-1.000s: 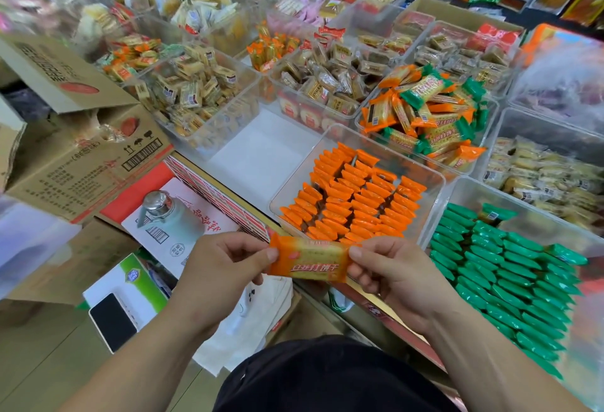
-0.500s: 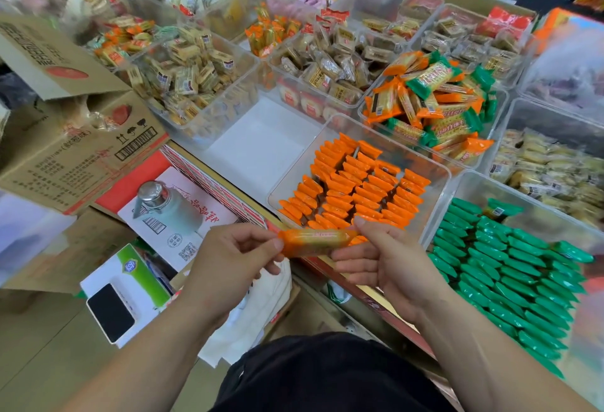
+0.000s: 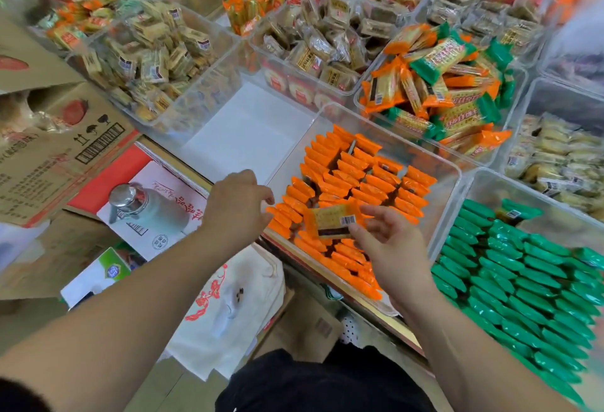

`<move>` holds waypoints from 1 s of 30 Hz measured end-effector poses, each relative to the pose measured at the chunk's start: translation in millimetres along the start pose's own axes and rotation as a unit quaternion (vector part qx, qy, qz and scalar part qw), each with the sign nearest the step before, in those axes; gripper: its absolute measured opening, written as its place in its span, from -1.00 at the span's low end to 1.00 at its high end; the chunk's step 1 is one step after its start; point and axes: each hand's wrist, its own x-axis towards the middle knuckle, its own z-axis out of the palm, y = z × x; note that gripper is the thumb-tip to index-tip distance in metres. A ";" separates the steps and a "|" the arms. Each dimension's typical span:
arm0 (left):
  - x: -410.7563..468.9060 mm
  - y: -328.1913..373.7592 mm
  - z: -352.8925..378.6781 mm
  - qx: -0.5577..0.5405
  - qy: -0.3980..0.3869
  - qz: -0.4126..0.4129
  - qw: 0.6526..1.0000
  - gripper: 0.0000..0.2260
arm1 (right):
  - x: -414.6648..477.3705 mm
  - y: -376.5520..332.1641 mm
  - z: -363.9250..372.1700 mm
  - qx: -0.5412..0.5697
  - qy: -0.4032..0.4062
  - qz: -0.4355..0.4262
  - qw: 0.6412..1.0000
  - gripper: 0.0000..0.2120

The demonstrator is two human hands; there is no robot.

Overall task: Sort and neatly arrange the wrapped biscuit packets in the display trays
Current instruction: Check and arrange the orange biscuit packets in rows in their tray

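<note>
You stand at a shop desk (image 3: 405, 334) packed with clear trays. Your right hand (image 3: 392, 248) pinches one orange packet (image 3: 330, 223) between thumb and fingers (image 3: 358, 236). Its barcode side is up, and it is just over the near end of the orange tray (image 3: 449, 202). Under those fingers, the orange packets (image 3: 359, 179) stand on edge in rows, touching each other. Your left hand (image 3: 238, 205) hovers at that tray's near left corner; its fingers curl loosely and hold nothing.

Right of your right fingers sits the green tray (image 3: 480, 189), with green packets (image 3: 523, 277) in tight rows. Beyond your right fingers, the mixed tray (image 3: 513, 117) holds a loose pile (image 3: 441, 91) of orange and green packets. Beyond your left fingers is a clear tray with a white bottom (image 3: 248, 130), and past that a heap of tan packets (image 3: 153, 61) in another tray.

Left of your left fingers are a cardboard box (image 3: 49, 156) and a bottle with a silver cap (image 3: 130, 202). Below your left fingers lies a white bag (image 3: 235, 297) with red print.
</note>
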 end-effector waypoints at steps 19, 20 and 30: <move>64.1 -1.4 33.2 0.310 -0.030 0.286 0.906 -0.87 | 22.5 31.1 31.5 -0.160 -0.019 -0.221 0.962 -0.80; 64.2 -2.1 33.4 0.297 -0.012 0.295 0.908 -0.84 | 22.5 29.3 32.4 -0.154 -0.001 -0.225 0.962 -0.81; 62.4 -17.8 31.1 0.155 0.054 0.267 0.950 -0.87 | 29.7 20.5 49.4 -0.240 -0.071 -0.302 0.920 -0.79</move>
